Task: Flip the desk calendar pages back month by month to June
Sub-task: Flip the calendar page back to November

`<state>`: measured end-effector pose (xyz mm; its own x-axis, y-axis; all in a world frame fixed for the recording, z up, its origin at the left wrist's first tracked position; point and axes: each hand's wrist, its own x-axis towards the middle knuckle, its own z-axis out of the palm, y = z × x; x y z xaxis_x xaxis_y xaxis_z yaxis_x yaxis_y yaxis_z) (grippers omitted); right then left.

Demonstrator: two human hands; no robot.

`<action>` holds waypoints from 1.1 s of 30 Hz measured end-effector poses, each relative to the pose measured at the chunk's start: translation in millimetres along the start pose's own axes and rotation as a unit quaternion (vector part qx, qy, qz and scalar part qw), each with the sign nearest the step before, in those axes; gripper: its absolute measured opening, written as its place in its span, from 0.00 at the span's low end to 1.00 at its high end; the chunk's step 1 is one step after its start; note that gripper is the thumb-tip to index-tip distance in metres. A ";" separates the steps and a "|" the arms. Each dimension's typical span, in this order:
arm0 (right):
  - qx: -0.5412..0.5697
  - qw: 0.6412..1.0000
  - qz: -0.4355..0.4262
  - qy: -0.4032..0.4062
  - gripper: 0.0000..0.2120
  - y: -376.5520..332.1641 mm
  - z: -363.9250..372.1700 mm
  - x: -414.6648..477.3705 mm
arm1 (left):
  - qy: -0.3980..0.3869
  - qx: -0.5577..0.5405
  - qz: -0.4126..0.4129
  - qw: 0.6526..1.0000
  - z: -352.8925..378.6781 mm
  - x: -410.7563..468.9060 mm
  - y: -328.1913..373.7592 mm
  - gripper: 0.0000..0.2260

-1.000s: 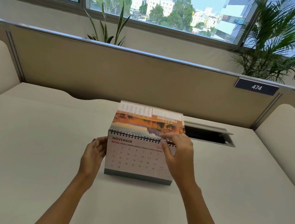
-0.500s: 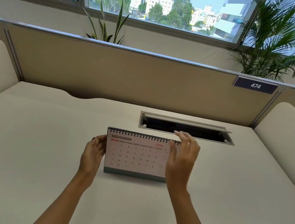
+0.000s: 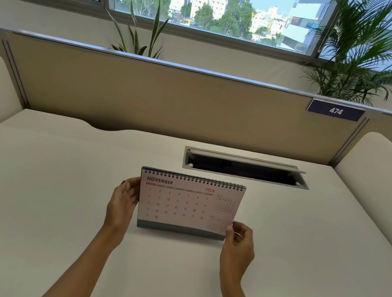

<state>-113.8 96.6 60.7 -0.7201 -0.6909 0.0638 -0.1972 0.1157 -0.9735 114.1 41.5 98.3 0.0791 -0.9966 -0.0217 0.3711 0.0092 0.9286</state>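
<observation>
Smooth cream desk (image 3: 49,201) carries the spiral-bound calendar (image 3: 185,204), showing November. My left hand (image 3: 122,203) grips its 9 o'clock edge; my right hand (image 3: 239,239) pinches the thin page corner at 4 o'clock.

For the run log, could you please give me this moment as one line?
calendar: NOVEMBER page | left hand: steadies left edge | right hand: pinches page's lower right corner | June: not reached

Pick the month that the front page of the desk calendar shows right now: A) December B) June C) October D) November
D: the front page of the desk calendar reads NOVEMBER 2026 in its header, with the left hand at its left edge and the right hand pinching its lower right corner.
</observation>
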 end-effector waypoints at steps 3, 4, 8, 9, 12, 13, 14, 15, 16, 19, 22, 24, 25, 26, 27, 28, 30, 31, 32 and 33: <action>0.009 1.000 -0.010 -0.001 0.06 -2.0 -3.9 -3.8 | -0.001 0.003 0.001 1.000 1.0 -0.4 0.5 0.17; 0.008 1.000 -0.014 0.004 0.07 -2.6 -5.9 -4.8 | -0.002 0.004 0.001 1.000 0.9 -0.7 0.7 0.17; 0.006 1.000 -0.025 0.011 0.06 -2.8 -15.6 -4.2 | -0.002 0.002 -0.001 1.000 -0.1 -1.7 1.7 0.17; 0.008 1.000 -0.027 0.007 0.06 -2.3 -18.2 -3.5 | -0.003 0.000 -0.002 1.000 0.1 -1.6 2.1 0.17; 0.004 0.999 -0.051 0.003 0.07 -1.7 -23.5 -2.7 | -0.007 -0.004 -0.004 1.000 0.6 -1.7 3.5 0.17; -0.001 0.998 -0.063 0.001 0.08 -1.1 -24.5 -2.3 | -0.008 -0.005 -0.004 1.000 0.8 -1.8 4.0 0.17; -0.008 0.997 -0.076 -0.002 0.09 -1.1 -25.5 -2.9 | -0.010 -0.004 -0.004 1.000 1.0 -1.9 4.3 0.17; -0.013 0.996 -0.090 -0.007 0.09 -1.5 -26.2 -4.0 | -0.011 -0.003 -0.004 1.000 1.2 -2.2 4.8 0.17; -0.020 0.994 -0.105 -0.012 0.09 -2.1 -26.8 -5.7 | -0.011 -0.003 -0.003 1.000 1.7 -2.3 5.3 0.17; -0.018 0.994 -0.109 -0.022 0.04 -3.5 -30.9 -9.3 | -0.010 -0.002 -0.008 1.000 2.3 -2.4 6.1 0.17; 0.155 0.973 0.073 -0.157 0.22 -13.3 -41.1 -5.7 | -0.016 -0.006 -0.011 1.000 0.6 -2.9 6.7 0.18; 0.284 0.902 0.199 -0.257 0.26 -21.3 -49.8 -2.6 | -0.019 -0.012 -0.017 1.000 0.3 -3.7 7.3 0.18; 0.317 0.875 0.225 -0.290 0.24 -24.8 -53.7 -1.4 | -0.021 -0.017 -0.023 0.999 0.2 -3.7 7.5 0.18; 0.333 0.859 0.225 -0.317 0.21 -29.3 -56.4 -0.7 | -0.023 -0.020 -0.031 0.999 0.0 -3.5 7.2 0.18; 0.334 0.856 0.207 -0.336 0.18 -34.5 -57.5 0.0 | -0.025 -0.021 -0.038 0.999 -0.4 -3.8 7.5 0.18; 0.328 0.859 0.177 -0.350 0.15 -39.7 -57.2 1.5 | -0.028 -0.019 -0.043 0.999 -1.0 -3.5 8.0 0.19; 0.323 0.871 0.087 -0.360 0.10 -54.9 -52.9 2.8 | -0.030 -0.021 -0.047 0.998 -2.1 -4.2 8.0 0.18; 0.334 0.871 0.044 -0.358 0.11 -62.6 -49.0 3.8 | -0.025 -0.016 -0.039 0.999 -2.3 -4.2 7.7 0.17; 0.345 0.871 0.011 -0.349 0.12 -69.9 -44.3 5.7 | -0.016 -0.005 -0.025 1.000 -2.6 -3.7 7.5 0.15; 0.342 0.879 -0.022 -0.333 0.14 -77.6 -39.9 7.1 | -0.014 0.002 -0.013 1.000 -2.0 -3.3 7.4 0.15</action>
<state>-130.1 111.1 145.5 -0.1282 -0.9747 0.1832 0.3948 -0.2197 -0.8921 118.4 45.1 104.5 0.0430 -0.9985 -0.0353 0.3688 -0.0170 0.9293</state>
